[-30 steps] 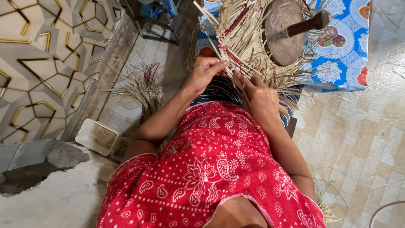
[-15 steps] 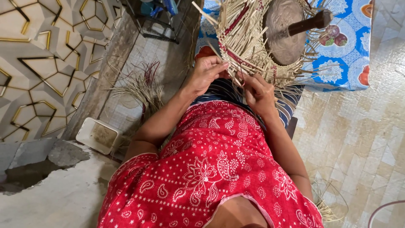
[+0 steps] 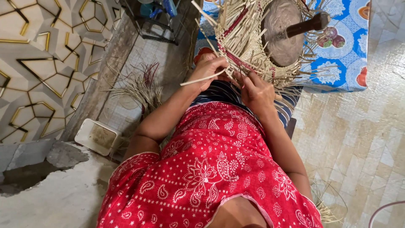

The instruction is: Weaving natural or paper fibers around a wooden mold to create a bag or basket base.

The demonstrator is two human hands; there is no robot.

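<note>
A partly woven mat of pale straw strips (image 3: 249,42), with a few dark red strips in it, lies over my lap and a blue flowered cloth (image 3: 341,50). My left hand (image 3: 209,67) pinches a loose pale strip (image 3: 198,79) at the mat's near edge. Just to the right, my right hand (image 3: 258,90) grips the woven edge with its fingers curled into the strips. A round grey stone with a dark wooden handle (image 3: 287,31) rests on the mat. Red patterned fabric (image 3: 211,169) covers my body below.
A bundle of loose straw and dark red strips (image 3: 139,86) lies on the tiled floor at the left. A white rectangular tray (image 3: 97,136) sits beside a patterned wall. More straw (image 3: 325,202) lies at the lower right. Pale tiled floor spreads to the right.
My left hand has drawn a pale strip out toward the left; my right hand stays on the woven edge.
</note>
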